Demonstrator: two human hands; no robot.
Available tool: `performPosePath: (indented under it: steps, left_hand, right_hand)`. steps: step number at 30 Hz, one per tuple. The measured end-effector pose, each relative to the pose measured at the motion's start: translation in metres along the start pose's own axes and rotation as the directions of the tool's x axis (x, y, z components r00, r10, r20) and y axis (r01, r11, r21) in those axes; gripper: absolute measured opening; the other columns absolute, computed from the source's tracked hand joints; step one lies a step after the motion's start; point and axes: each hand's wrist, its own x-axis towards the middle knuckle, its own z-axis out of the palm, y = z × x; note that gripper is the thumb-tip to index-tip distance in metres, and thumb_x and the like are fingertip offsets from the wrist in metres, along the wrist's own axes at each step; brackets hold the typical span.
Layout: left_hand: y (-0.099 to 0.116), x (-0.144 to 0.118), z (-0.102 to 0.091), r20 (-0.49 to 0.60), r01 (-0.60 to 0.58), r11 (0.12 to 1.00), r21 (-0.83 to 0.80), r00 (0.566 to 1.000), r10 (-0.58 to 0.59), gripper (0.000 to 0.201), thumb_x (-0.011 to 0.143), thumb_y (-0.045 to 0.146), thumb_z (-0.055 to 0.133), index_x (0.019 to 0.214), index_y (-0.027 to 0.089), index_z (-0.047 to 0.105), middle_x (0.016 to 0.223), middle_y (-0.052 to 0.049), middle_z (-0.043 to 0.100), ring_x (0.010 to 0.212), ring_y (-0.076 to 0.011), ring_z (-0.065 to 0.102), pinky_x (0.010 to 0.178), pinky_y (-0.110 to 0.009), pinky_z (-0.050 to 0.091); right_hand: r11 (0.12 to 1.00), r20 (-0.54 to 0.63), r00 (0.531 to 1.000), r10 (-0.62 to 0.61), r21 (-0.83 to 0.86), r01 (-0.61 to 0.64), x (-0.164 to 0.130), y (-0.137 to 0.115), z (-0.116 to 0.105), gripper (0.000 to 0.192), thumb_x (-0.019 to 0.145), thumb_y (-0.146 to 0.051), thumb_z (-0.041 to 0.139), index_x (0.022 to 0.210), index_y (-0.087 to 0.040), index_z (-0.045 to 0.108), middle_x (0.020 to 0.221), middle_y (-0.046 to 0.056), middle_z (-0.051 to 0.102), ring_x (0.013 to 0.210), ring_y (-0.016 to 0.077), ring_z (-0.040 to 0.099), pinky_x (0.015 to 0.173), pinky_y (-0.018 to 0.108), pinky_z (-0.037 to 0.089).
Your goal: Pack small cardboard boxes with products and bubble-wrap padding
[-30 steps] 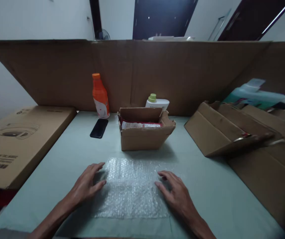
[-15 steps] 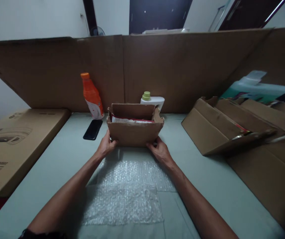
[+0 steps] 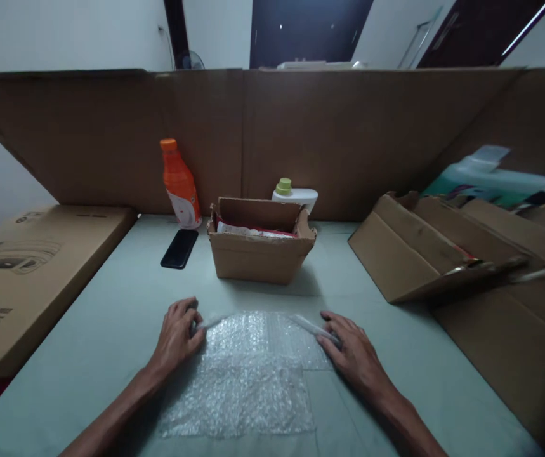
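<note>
Bubble wrap [image 3: 248, 374] lies flat on the bench [image 3: 86, 343]; left hand [image 3: 176, 333] and right hand [image 3: 354, 352] pinch its far corners, wrapping unstarted; open cardboard box [image 3: 260, 247] waits beyond.

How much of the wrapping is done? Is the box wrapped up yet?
Not yet. Done: the bubble wrap lies flat on the table. In hand: the left hand and right hand pinch its far corners. Left: the small box sits unwrapped beyond the sheet.
</note>
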Motion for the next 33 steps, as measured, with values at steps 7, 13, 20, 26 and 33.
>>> performPosePath:
  steps: [7, 13, 20, 26, 33]
  left_hand:
    - [0.005, 0.051, -0.069, -0.126, 0.102, 0.994, -0.024, 0.987, -0.105, 0.046, 0.082, 0.038, 0.053, 0.124, 0.021, 0.056, 0.082, 0.000, 0.068, 0.070, -0.0185, 0.064, 0.068, -0.029, 0.049]
    - [0.006, 0.055, -0.090, -0.150, 0.086, 0.996, -0.005, 0.985, -0.085, 0.056, 0.078, 0.031, 0.049, 0.132, 0.019, 0.054, 0.086, -0.001, 0.068, 0.068, -0.0165, 0.061, 0.066, -0.027, 0.048]
    - [-0.012, 0.058, -0.081, -0.021, -0.005, 0.974, 0.228, 1.000, 0.010, 0.061, 0.077, 0.016, 0.048, 0.138, 0.018, 0.051, 0.102, -0.006, 0.073, 0.078, -0.0192, 0.068, 0.075, -0.030, 0.053]
    - [-0.005, 0.094, -0.052, 0.067, -0.120, 0.946, 0.301, 0.992, 0.105, 0.057, 0.076, 0.005, 0.051, 0.130, 0.019, 0.061, 0.114, -0.012, 0.071, 0.108, -0.0301, 0.063, 0.093, -0.042, 0.047]
    - [0.008, 0.097, -0.031, -0.031, -0.130, 0.949, 0.288, 0.989, 0.145, 0.051, 0.091, 0.017, 0.053, 0.142, 0.015, 0.048, 0.131, -0.017, 0.056, 0.122, -0.0339, 0.050, 0.104, -0.050, 0.038]
  right_hand:
    - [0.932, -0.065, 0.996, 0.058, 0.361, -0.030, 0.017, -0.064, -0.013, 0.035, 0.085, -0.045, 0.059, 0.109, -0.020, 0.063, 0.089, 0.005, 0.071, 0.079, 0.0216, 0.067, 0.071, 0.031, 0.053]
    - [0.840, 0.027, 0.996, 0.080, 0.537, -0.082, 0.013, -0.081, -0.005, 0.049, 0.084, -0.044, 0.059, 0.127, -0.019, 0.057, 0.074, -0.003, 0.054, 0.065, 0.0166, 0.055, 0.063, 0.029, 0.048]
    - [0.575, 0.370, 0.916, 0.156, 0.720, -0.388, -0.046, -0.105, 0.003, 0.067, 0.086, -0.048, 0.061, 0.146, -0.026, 0.042, 0.085, -0.001, 0.050, 0.063, 0.0134, 0.053, 0.051, 0.024, 0.048]
    - [0.501, 0.639, 0.767, -0.059, 0.683, -0.531, -0.111, -0.135, 0.045, 0.080, 0.082, -0.039, 0.065, 0.154, -0.031, 0.032, 0.114, 0.008, 0.065, 0.070, 0.0142, 0.067, 0.058, 0.026, 0.052]
    - [0.880, 0.329, 0.943, -0.049, 0.460, -0.115, -0.094, -0.102, 0.015, 0.034, 0.094, -0.042, 0.052, 0.119, -0.026, 0.069, 0.090, 0.007, 0.075, 0.078, 0.0219, 0.070, 0.073, 0.036, 0.058]
